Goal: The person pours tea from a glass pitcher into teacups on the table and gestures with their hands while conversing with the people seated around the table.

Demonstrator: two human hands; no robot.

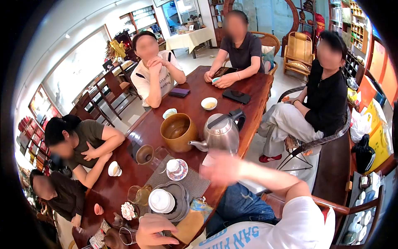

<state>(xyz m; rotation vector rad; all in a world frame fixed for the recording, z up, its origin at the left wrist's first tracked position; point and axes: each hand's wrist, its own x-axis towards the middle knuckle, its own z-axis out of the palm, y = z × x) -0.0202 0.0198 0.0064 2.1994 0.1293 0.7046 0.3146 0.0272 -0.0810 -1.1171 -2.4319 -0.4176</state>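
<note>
Gaiwan (161, 201): set on tray (185, 198), presumably to catch spills. Left hand (156, 230): held beside tray, fingers parted. Right hand (223, 168): blurred near kettle (222, 135); grip cannot be told.

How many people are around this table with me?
5: one person in dark brown, one in olive and one in cream along the left, one in charcoal at the far end, one in black on the right. Others may be hidden.

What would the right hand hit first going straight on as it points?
Probably the white cup on the patterned saucer, ahead of the right hand. Blur and a single view leave the hand's height unclear, so it may pass over.
</note>
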